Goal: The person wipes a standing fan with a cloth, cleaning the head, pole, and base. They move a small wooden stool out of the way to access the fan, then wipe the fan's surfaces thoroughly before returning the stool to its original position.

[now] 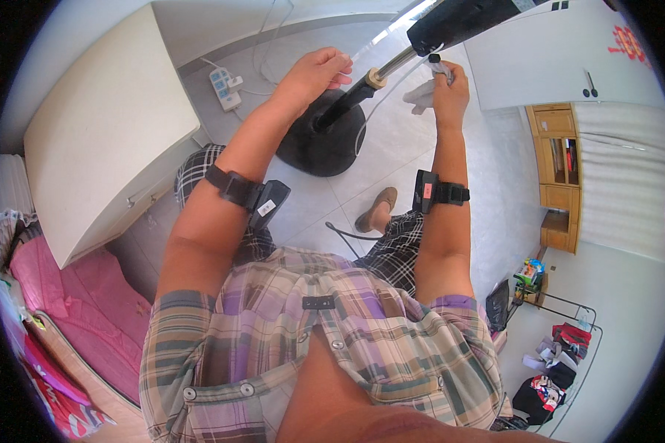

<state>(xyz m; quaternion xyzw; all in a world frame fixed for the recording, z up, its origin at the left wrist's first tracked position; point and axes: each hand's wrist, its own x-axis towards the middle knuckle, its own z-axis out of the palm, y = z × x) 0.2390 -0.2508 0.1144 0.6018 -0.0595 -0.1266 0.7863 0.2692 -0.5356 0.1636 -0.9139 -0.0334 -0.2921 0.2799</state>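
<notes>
A pedestal stand, likely a floor fan's, leans across the upper middle of the view. Its round black base (321, 149) rests on the tiled floor. A metal tube (397, 63) rises from a beige collar (375, 79) to a black housing (460, 25). My right hand (453, 95) grips a grey cloth (421, 95), just below a small black knob (434, 57) beside the housing. On the pole's other side is my left hand (322, 67), fingers loosely curled. Nothing shows in it, but its inner side is hidden. A white cord (385, 91) hangs along the pole.
A white cabinet (111, 111) stands at the left, near a power strip (224, 88) on the floor. Pink bedding (83, 293) lies below it. To the right are a white door (532, 61), a wooden cabinet (557, 177) and a metal rack (593, 332) with clothes.
</notes>
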